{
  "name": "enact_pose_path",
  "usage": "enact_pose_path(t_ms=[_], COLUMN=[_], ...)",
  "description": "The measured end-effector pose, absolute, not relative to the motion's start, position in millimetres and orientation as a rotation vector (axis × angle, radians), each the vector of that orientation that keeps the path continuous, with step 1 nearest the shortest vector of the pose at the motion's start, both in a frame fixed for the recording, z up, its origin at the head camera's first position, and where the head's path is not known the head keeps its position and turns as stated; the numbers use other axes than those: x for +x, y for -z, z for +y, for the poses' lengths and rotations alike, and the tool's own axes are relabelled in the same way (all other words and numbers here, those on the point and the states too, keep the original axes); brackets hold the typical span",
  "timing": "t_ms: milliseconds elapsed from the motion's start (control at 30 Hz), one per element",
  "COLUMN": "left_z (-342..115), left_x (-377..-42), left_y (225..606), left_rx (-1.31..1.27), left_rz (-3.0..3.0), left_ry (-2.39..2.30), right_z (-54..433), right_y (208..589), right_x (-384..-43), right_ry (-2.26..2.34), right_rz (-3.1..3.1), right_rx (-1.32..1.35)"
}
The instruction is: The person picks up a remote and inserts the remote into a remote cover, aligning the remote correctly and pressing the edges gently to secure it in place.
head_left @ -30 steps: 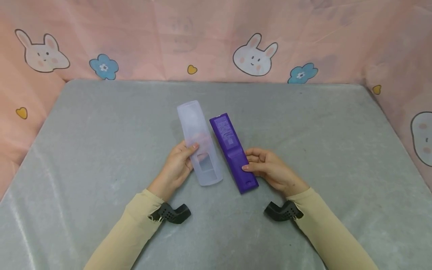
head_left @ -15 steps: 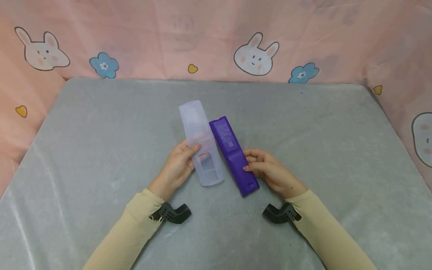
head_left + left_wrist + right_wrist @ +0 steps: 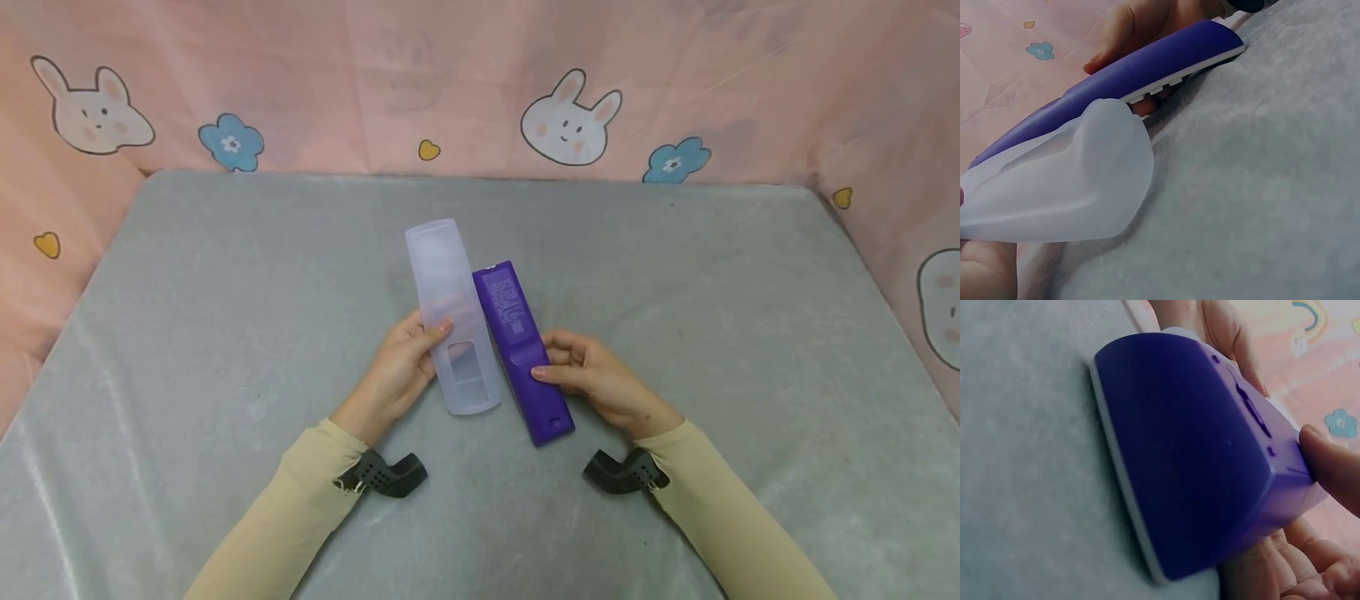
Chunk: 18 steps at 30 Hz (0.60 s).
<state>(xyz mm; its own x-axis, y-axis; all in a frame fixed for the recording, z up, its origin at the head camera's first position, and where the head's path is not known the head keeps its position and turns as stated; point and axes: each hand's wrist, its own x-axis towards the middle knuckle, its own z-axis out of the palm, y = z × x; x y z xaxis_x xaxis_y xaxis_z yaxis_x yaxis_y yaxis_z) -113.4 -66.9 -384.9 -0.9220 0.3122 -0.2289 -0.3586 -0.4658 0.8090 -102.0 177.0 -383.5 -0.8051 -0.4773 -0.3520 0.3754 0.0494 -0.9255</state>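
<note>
L hand [image 3: 396, 371] pinches frosted cover [image 3: 469, 323] by its edge, approx. mid-length; R hand [image 3: 600, 377], curled, grips purple remote [image 3: 521, 354] just beside it, over grey table [image 3: 247, 292]. Cover's prob. light, soft, bendy; remote prob. stiff, bit slippery: hold by long sides.

Has the left forearm [image 3: 281, 508] and right forearm [image 3: 738, 508] stretched in from the bottom of the head view, pretty much mirrored, both slanting in toward the middle. Grips with the left hand [image 3: 393, 364], left thumb [image 3: 429, 337] on top, most of the left fingers [image 3: 407, 323] tucked out of sight. Pinches with the right hand [image 3: 603, 379], right thumb [image 3: 557, 375] laid across the top, right fingers [image 3: 567, 339] bent underneath. Holds the two hands near each other but apart, wrists [image 3: 358, 419] fairly straight.
</note>
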Motion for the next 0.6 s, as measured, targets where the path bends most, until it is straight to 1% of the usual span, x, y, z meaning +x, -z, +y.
enact_pose_path(t_ms=[300, 600], left_z=[-70, -85], left_x=[-117, -125], left_y=[383, 376], left_rx=[-0.146, -0.209], left_rz=[1.313, 1.299], left_ry=[-2.5, -2.68], right_z=[176, 172], right_y=[382, 386], right_x=[-100, -99], right_ry=[1.889, 1.836], right_rz=[1.664, 1.636], right_rx=[-0.149, -0.21])
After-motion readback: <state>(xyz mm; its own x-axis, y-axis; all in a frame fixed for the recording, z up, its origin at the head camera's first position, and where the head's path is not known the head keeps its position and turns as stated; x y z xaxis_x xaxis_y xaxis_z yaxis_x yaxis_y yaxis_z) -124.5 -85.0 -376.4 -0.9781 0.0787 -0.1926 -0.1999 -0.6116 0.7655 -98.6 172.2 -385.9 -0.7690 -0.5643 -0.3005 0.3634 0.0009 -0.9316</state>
